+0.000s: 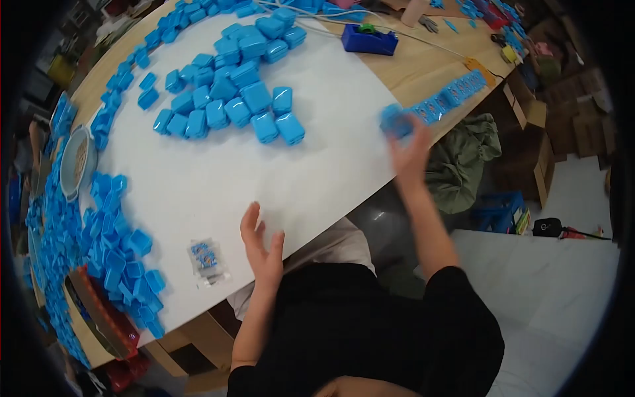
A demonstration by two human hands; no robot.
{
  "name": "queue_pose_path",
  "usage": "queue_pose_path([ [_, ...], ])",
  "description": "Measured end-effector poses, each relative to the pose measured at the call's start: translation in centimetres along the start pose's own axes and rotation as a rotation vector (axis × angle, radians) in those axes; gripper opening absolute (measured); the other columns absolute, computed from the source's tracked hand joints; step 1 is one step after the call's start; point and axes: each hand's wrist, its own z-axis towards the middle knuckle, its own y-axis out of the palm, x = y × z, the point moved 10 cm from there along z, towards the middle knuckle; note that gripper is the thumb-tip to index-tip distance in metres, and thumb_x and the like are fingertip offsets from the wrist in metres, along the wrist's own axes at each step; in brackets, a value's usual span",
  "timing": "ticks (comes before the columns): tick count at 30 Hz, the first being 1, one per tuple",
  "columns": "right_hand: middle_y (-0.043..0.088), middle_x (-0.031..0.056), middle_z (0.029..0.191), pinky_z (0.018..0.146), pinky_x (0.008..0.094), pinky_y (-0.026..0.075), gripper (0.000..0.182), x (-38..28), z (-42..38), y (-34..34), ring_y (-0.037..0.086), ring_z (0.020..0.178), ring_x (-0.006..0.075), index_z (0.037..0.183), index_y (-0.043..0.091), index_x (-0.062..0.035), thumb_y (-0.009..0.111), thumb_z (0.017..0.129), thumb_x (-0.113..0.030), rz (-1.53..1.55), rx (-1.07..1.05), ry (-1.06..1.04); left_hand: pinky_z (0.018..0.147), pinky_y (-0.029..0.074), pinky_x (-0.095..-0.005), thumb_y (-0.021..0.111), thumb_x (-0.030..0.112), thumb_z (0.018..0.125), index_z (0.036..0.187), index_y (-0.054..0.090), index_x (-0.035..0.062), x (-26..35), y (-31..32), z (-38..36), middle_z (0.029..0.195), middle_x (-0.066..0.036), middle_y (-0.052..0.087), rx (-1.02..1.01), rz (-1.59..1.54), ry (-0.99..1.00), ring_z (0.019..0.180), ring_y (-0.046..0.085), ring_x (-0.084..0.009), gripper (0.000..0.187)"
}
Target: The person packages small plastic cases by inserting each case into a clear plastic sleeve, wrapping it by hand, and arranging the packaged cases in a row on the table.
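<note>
My right hand (411, 152), smeared by motion, has its fingers around a small blue plastic box (394, 122) by the table's right edge. Just past it runs a row of blue boxes with printed pictures on top (453, 94). My left hand (263, 248) hovers over the near edge of the white tabletop (317, 178), fingers apart, with nothing in it. To its left lies a clear packet with small printed pieces (206, 259). Several closed blue boxes (238, 86) are heaped on the far half of the white surface.
Many blue box parts (122, 258) pile up on the left. A pale bowl (78, 162) holds small sticks. At the back stands a dark blue tape dispenser (370, 41) near white cables. Green cloth (466, 159) hangs below the right edge; cardboard boxes (522, 159) stand beyond.
</note>
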Motion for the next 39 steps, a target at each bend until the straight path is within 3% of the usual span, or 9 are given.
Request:
queue_pose_path([
  [5,0.058,0.0118,0.116,0.096,0.0386,0.039,0.048,15.7,6.8,-3.4,0.050,0.106,0.0304,0.123,0.056,-0.0073,0.073,0.079,-0.019,-0.483,0.003,0.043,0.096,0.044,-0.0363,0.059,0.000,0.084,0.123,0.053,0.0008,-0.3,0.4,-0.8,0.123,-0.013,0.058,-0.096,0.356,0.235,0.113,0.056,-0.0280,0.040],
  [12,0.054,0.0108,0.121,0.096,0.0384,0.038,0.050,14.7,5.8,-4.8,0.050,0.107,0.0290,0.128,0.055,-0.0080,0.071,0.082,-0.020,-0.642,0.148,-0.192,0.096,0.045,-0.0330,0.058,0.000,0.087,0.117,0.056,-0.0005,-0.8,1.2,-0.5,0.116,-0.013,0.061,-0.102,0.352,0.148,0.106,0.059,-0.0254,0.031],
  [15,0.052,0.0107,0.124,0.096,0.0384,0.038,0.049,10.8,4.8,-5.4,0.049,0.108,0.0281,0.129,0.054,-0.0079,0.071,0.084,-0.019,-0.609,0.237,-0.171,0.094,0.046,-0.0329,0.057,0.000,0.088,0.116,0.056,-0.0005,-0.7,0.4,-0.9,0.113,-0.013,0.062,-0.114,0.333,0.135,0.101,0.061,-0.0239,0.027],
  [17,0.055,0.0105,0.116,0.092,0.0353,0.040,0.040,3.4,2.5,-4.9,0.051,0.104,0.0268,0.122,0.058,-0.0058,0.070,0.084,-0.011,-0.327,0.316,-0.174,0.088,0.048,-0.0304,0.058,-0.002,0.086,0.110,0.058,-0.0011,-1.4,-1.5,-1.5,0.108,-0.013,0.064,0.012,0.136,0.062,0.098,0.061,-0.0236,0.025],
  [22,0.056,0.0048,0.095,0.080,0.0323,0.043,0.017,-21.7,-13.4,9.7,0.051,0.088,0.0230,0.091,0.068,-0.0077,0.071,0.075,-0.005,0.763,-0.654,-0.180,0.091,0.047,-0.0299,0.050,0.004,0.096,0.117,0.053,-0.0005,1.2,-12.1,-3.8,0.106,-0.013,0.063,0.483,0.077,0.113,0.100,0.060,-0.0197,0.021],
  [25,0.054,0.0029,0.089,0.071,0.0292,0.043,0.009,-30.8,-18.7,12.4,0.049,0.080,0.0203,0.086,0.069,-0.0076,0.071,0.077,-0.008,0.840,-0.771,-0.307,0.089,0.046,-0.0292,0.050,0.006,0.097,0.117,0.054,0.0014,0.9,-20.5,-6.6,0.105,-0.012,0.063,0.789,-0.018,0.091,0.097,0.060,-0.0175,0.021],
  [31,0.056,0.0032,0.090,0.070,0.0282,0.043,0.011,-33.9,-21.2,13.3,0.050,0.082,0.0199,0.089,0.071,-0.0063,0.070,0.078,-0.004,0.643,-0.774,-0.518,0.088,0.046,-0.0286,0.050,0.007,0.097,0.116,0.054,0.0023,-2.1,-25.7,-10.1,0.104,-0.011,0.063,0.977,-0.143,0.035,0.095,0.059,-0.0161,0.020],
  [36,0.056,0.0034,0.090,0.070,0.0275,0.043,0.011,-34.0,-21.0,13.5,0.050,0.083,0.0193,0.090,0.071,-0.0065,0.069,0.080,-0.004,0.641,-0.826,-0.476,0.086,0.047,-0.0280,0.050,0.004,0.095,0.115,0.054,0.0016,-3.2,-23.5,-8.8,0.103,-0.010,0.063,0.723,-0.078,-0.144,0.092,0.060,-0.0155,0.020],
  [39,0.057,0.0029,0.091,0.068,0.0256,0.042,0.012,-32.3,-20.0,14.4,0.050,0.085,0.0167,0.092,0.070,-0.0052,0.067,0.081,-0.003,0.762,-0.871,-0.168,0.087,0.047,-0.0276,0.052,0.005,0.095,0.115,0.056,0.0009,-2.8,-20.6,-7.6,0.104,-0.010,0.063,0.559,-0.164,-0.205,0.092,0.060,-0.0155,0.021],
])
